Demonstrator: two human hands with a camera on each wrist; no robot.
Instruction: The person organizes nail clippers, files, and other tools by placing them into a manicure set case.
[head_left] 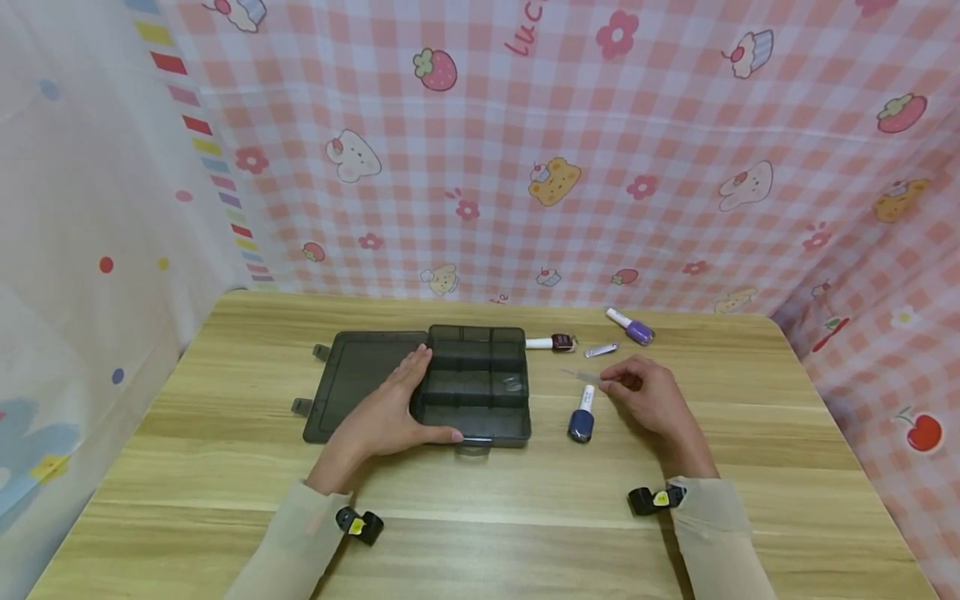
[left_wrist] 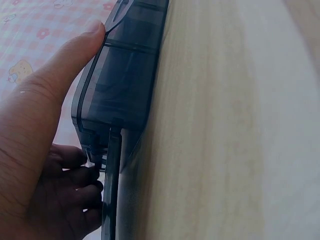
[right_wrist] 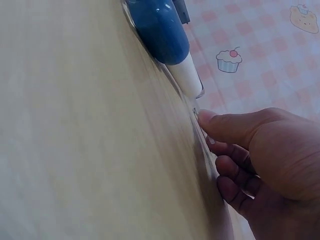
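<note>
The right hand pinches the end of a slim item between thumb and fingers, close to the table, right of the box. The item is pale, see-through and narrow, tapering to a fine tip that points left towards the box; its exact form is too small to tell. The left hand is spread, unclenched, over the box, thumb on the near rim, fingers along the hinge side. The box is smoky grey, see-through plastic divided into compartments; its lid lies opened out to the left, with two latches on the outer edge. Just beside the right hand lies a blue bottle with a white cap. Farther back are a dark red bottle, a silver clipper and a purple bottle.
</note>
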